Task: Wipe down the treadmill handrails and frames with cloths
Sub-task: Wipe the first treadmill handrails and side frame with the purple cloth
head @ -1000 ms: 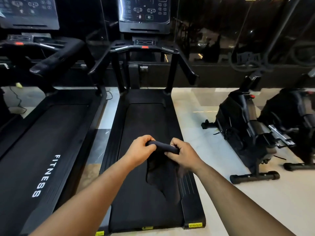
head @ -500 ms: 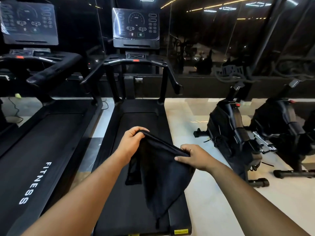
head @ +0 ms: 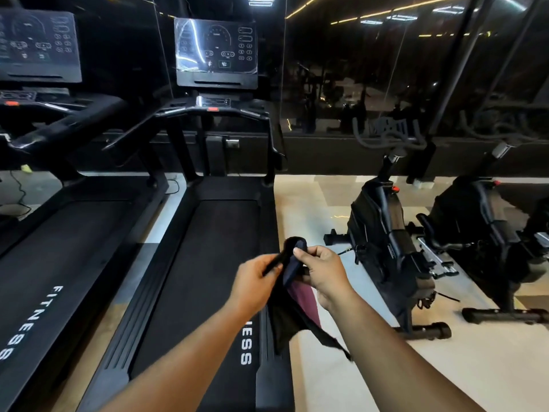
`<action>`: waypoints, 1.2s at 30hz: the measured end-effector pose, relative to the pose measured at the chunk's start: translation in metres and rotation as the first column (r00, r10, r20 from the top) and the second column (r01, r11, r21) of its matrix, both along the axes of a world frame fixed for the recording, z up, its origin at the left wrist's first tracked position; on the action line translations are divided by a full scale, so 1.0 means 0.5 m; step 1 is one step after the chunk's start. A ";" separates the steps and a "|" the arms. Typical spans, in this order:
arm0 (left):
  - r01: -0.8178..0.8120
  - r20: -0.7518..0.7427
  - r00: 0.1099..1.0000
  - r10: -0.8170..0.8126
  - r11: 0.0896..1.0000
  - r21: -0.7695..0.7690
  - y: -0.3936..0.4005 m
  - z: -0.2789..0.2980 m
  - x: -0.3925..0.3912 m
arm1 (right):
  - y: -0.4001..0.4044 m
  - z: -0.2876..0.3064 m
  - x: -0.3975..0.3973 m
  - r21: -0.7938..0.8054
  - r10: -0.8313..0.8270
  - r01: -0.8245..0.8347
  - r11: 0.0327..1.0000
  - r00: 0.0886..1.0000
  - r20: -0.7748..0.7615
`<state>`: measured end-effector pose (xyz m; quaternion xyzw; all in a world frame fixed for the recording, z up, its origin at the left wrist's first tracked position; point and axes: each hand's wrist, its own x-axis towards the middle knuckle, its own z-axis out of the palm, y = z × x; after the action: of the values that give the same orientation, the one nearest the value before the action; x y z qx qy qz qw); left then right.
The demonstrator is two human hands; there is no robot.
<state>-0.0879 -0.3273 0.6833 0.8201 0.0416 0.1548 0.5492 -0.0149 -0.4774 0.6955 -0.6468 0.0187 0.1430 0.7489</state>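
Both hands hold the dark cloth [head: 292, 316] bunched in the air over the treadmill's [head: 208, 263] rear right edge: left hand [head: 255, 285] and right hand [head: 322, 270] pinch its top. The handrails [head: 269, 135] look untouched, apparently; wiping seems not begun.
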 end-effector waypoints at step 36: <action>-0.117 -0.065 0.993 0.099 0.720 -0.685 -0.261 0.084 0.701 | -0.359 -0.053 0.686 -0.090 0.458 -0.449 0.889 0.874 0.163</action>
<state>0.2624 -0.4578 0.7253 0.5566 0.1500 0.1505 0.8031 0.3279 -0.6567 0.6689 -0.6617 -0.1974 0.2549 0.6769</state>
